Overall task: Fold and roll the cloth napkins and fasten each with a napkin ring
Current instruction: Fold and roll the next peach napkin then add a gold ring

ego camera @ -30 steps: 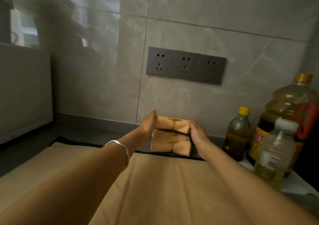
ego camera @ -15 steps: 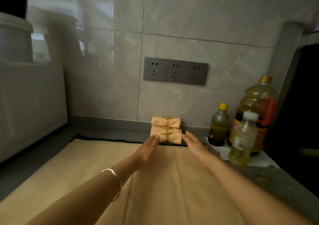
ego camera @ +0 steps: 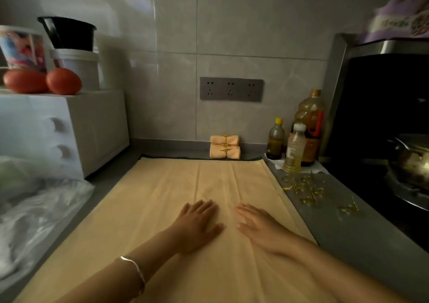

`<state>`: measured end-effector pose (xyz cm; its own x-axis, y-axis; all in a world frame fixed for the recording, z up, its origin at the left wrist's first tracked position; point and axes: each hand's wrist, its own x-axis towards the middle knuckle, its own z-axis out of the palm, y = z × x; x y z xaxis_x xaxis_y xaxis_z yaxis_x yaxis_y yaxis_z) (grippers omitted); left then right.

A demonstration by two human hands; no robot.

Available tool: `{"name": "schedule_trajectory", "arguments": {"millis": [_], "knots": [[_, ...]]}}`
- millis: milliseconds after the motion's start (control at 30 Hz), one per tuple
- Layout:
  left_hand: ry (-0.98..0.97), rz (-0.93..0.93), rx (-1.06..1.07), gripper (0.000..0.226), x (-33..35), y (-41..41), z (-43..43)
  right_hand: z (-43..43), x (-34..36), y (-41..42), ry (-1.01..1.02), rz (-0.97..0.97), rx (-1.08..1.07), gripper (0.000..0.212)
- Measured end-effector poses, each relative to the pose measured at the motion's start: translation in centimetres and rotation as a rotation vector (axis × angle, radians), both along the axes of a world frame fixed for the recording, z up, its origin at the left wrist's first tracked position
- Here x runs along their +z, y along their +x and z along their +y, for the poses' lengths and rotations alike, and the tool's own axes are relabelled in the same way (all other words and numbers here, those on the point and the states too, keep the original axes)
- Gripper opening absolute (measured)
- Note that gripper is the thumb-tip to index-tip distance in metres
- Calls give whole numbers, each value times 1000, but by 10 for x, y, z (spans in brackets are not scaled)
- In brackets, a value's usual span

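A large peach cloth napkin (ego camera: 162,198) lies spread flat over the counter. My left hand (ego camera: 197,223) and my right hand (ego camera: 260,228) both rest palm down on it, fingers straight, side by side near the middle. At the back wall sits a small stack of rolled peach napkins (ego camera: 224,146), each bound by a gold napkin ring. Several loose gold napkin rings (ego camera: 306,189) lie scattered on the grey counter to the right of the cloth.
Three bottles (ego camera: 294,147) stand at the back right beside a dark stove with a pan (ego camera: 411,163). A white appliance (ego camera: 58,130) with tomatoes and tubs on top is at left, with a clear plastic bag (ego camera: 34,221) in front of it.
Both hands let go of the stacked rolls at the wall and drew back toward me. They now lie flat on the spread cloth. The view has pulled back and tilted down.
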<state>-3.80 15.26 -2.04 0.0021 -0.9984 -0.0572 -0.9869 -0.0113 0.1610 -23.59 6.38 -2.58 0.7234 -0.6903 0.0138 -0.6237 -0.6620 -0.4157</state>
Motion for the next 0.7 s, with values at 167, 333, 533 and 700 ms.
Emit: {"name": "schedule_trajectory", "arguments": {"millis": [167, 333, 533, 700], "knots": [[58, 20, -25, 82, 2, -2, 61, 64, 8, -31, -40, 162, 101, 58], [55, 35, -78, 89, 3, -12, 105, 102, 11, -53, -102, 248, 167, 79], [20, -19, -107, 100, 1, -23, 124, 119, 11, -69, -159, 256, 182, 87], [-15, 111, -102, 60, 11, -18, 130, 113, 14, -71, -68, 133, 167, 52]]}}
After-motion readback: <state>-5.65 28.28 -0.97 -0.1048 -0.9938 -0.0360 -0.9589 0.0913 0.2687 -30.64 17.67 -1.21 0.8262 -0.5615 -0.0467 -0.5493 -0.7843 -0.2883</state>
